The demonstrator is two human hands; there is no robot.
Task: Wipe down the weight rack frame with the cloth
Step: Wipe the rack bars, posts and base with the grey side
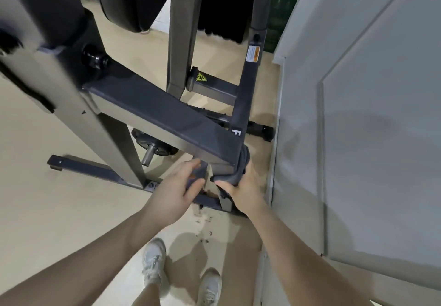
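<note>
Item: weight rack frame (pixel 152 112), dark grey steel, filling the upper left and centre of the frame; one thick beam is seen running from left of centre down to a corner just below centre, where an upright post (pixel 248 86) is joined.

Item: cloth (pixel 241 169), dark grey, bunched and wrapped round the beam's corner, just right of lower centre. It is pressed against the metal and partly hidden by the hand holding it.

Item: right hand (pixel 243 190), fingers curled round the cloth, which is gripped against the corner.

Item: left hand (pixel 177 190), lower centre, fingers closed round a lower grey bar (pixel 198 174) beneath the beam (apparently for steadying; no cloth is held here).

Item: weight plate (pixel 152 144), seen on its peg under the beam, left of centre. Warning stickers are noted on the post and a stub tube, upper centre.

Item: white shoes (pixel 155 261) on a beige floor (pixel 59 210), bottom centre; dark specks are scattered on the floor just beside the frame's foot.

Step in hand, as judged: the beam's end corner is being wiped. For the next move, the cloth is likely to be drawn along an adjoining face, with pressure kept even and the wall panel (pixel 370 114) at right avoided.
</note>
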